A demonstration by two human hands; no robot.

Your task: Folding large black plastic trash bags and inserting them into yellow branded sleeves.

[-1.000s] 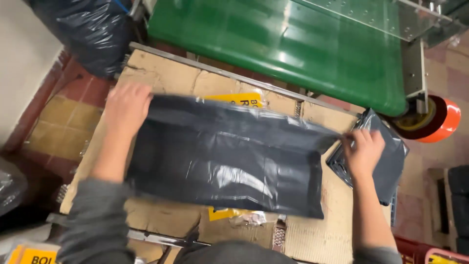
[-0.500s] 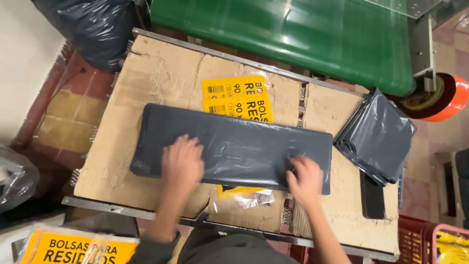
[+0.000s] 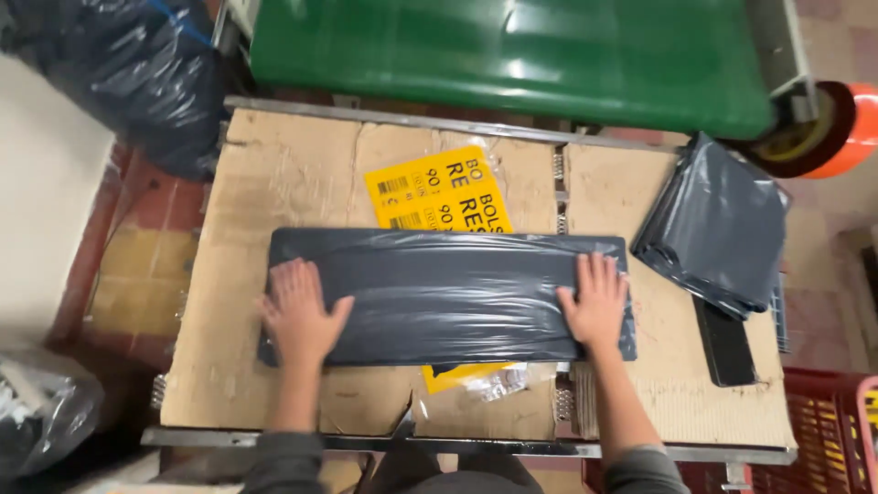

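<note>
Folded dark grey plastic bag (image 3: 448, 297): lying flat as a long rectangle across the middle of the table (image 3: 293, 183), its long edges running left to right, its near edge sitting well back from the table's front rail.

Left hand (image 3: 300, 314): pressing palm-down on the bag's left end, fingers spread, fingertips nearing the far edge.

Right hand (image 3: 596, 302): pressing palm-down on the bag's right end, fingers held loosely together, just inside the short right edge.

Yellow printed sheet (image 3: 437, 194): lying under the bag, showing beyond its far edge and again at its near edge.

Cardboard covering: bare patches are showing to the left of the bag and along the far side.

Stack of folded grey bags (image 3: 718, 229): resting at the table's right edge, apart from the flattened bag.

Green bin (image 3: 512, 50): standing beyond the far edge.

Orange tape roll (image 3: 837, 128): sitting at the far right corner.

Black sack (image 3: 128, 73): standing off the far left corner.
</note>
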